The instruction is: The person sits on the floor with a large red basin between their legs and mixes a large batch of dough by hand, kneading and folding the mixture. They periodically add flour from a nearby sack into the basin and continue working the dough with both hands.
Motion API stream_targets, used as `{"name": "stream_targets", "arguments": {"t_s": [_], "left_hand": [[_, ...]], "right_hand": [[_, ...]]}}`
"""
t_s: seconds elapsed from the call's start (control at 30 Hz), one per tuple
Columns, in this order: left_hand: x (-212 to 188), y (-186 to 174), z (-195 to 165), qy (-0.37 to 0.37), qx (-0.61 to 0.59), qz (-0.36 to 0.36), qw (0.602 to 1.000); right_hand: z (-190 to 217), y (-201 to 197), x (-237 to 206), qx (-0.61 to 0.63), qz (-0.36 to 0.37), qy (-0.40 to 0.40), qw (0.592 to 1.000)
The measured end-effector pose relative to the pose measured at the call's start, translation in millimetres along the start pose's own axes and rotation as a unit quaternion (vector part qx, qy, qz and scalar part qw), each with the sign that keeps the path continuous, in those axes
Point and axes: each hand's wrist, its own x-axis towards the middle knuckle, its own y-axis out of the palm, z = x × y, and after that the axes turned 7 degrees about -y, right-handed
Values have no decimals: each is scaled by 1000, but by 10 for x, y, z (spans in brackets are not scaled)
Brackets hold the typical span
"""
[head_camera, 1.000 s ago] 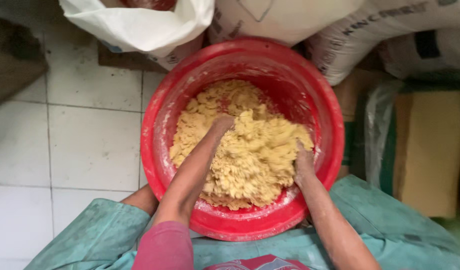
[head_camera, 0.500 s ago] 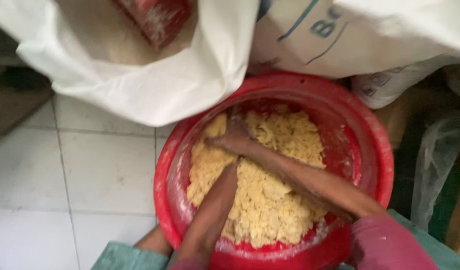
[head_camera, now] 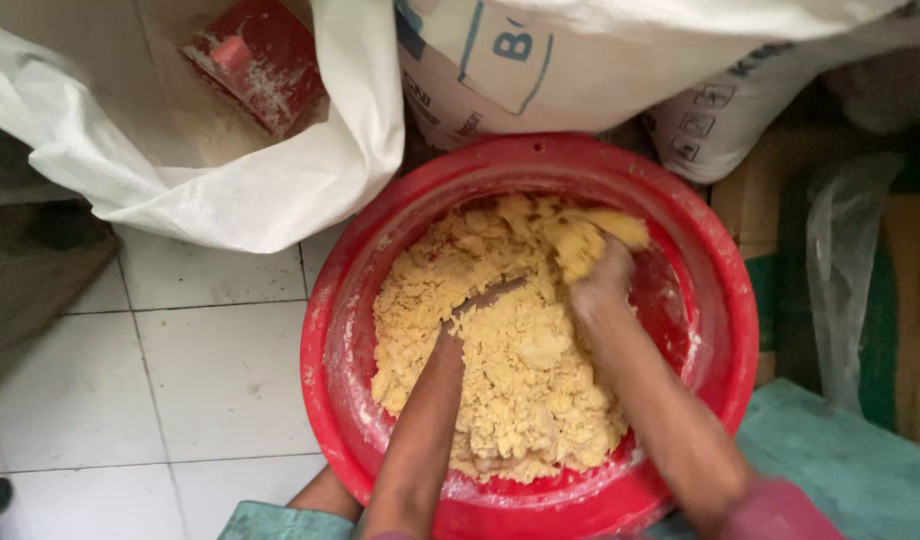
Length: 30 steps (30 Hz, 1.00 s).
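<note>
Both hands work in a mass of crumbly yellow dough (head_camera: 510,370) filling a round red plastic basin (head_camera: 725,300) on the white tiled floor (head_camera: 220,380). The left hand (head_camera: 480,300) lies half buried, so I cannot tell how its fingers are set. The right hand (head_camera: 600,285) has its fingers clenched on a clump of dough.

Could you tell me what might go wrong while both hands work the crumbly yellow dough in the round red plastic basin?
The crumbly yellow dough is heaped near the round red plastic basin's rim, so the right hand could push crumbs over. The open white sack leans against the basin and might tip.
</note>
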Motion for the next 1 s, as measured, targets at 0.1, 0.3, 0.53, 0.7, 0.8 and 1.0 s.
{"name": "stream_targets", "arguments": {"t_s": [0.1,0.3,0.53,0.7,0.8,1.0], "left_hand": [[-43,12,-43,2,-5,3,1000],[3,-155,-19,14,-43,-87,995],[-414,-220,-114,14,6,-120,993],[-973,-131,-206,-17,126,-125,984],[-1302,-5,-204,18,182,-188,965],[-1896,337,-281,29,393,-186,900]], "right_hand": [[35,72,11,15,4,-33,999],[-622,1223,-662,-200,206,105,952],[-513,829,-1019,-426,321,-219,817],[-3,84,-816,-395,226,-210,866],[259,-341,-614,-396,174,-517,739],[504,-269,-199,-431,134,-661,599]]}}
